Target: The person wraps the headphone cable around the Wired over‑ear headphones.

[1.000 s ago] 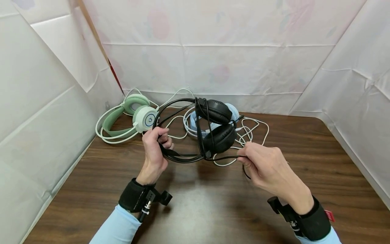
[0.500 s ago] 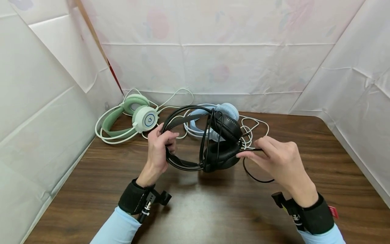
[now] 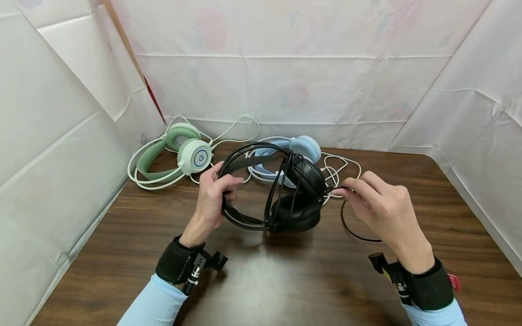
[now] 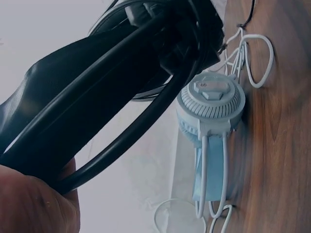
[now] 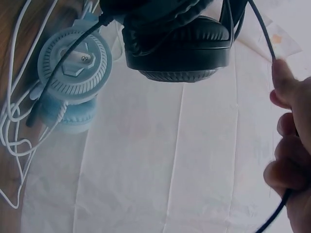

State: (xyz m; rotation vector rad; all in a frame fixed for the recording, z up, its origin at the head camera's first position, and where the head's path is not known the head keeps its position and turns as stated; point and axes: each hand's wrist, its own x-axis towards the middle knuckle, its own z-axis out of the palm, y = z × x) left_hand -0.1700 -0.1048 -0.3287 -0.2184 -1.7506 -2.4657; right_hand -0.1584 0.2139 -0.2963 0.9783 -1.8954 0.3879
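Observation:
Black over-ear headphones (image 3: 299, 215) are held in mid-picture, ear cups toward the right. My left hand (image 3: 212, 194) grips their headband, thumb on top; the left wrist view shows that hand (image 4: 36, 204) at the band's lower end. Strands of black cable (image 3: 280, 185) cross the headphones just behind the ear cups. To the right, my right hand (image 3: 381, 208) pinches the cable between thumb and fingers, and a loose length of cable (image 3: 359, 237) hangs below it. In the right wrist view, a thin black stalk with a thicker tip (image 5: 36, 111) sticks out from the headphones.
Light blue headphones (image 3: 306, 147) lie behind the black ones, partly covered by them. Their white cable (image 3: 352, 163) is tangled at the right. Green and white headphones (image 3: 195, 156) stand back left on the wooden table (image 3: 261, 285). White sheeting (image 3: 306, 77) encloses the back and sides.
The black headphones have shifted right and tilted. My right hand has moved right and up along the cable, and a longer loop now hangs beneath it. My left hand keeps its grip.

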